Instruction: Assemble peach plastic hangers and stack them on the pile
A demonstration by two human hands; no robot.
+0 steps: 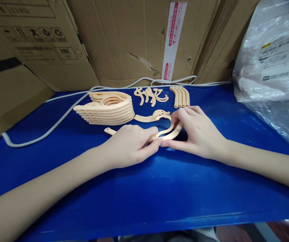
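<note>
Both hands meet at the middle of the blue table (pixel 144 188) over a pale peach plastic hanger part (pixel 159 117). My left hand (pixel 130 144) is closed, its fingertips pinching the part's lower end. My right hand (pixel 197 132) curls its fingers round the curved strip of the same part. A straight end of the piece sticks out to the left of my left hand. Just behind lies a stack of several finished peach hangers (pixel 108 109).
Small peach hook pieces (pixel 151 95) and a row of curved strips (pixel 181 96) lie at the back. A white cable (pixel 66 112) runs along the table's rear. Cardboard boxes (pixel 124 40) stand behind, and a plastic bag (pixel 273 60) sits at the right.
</note>
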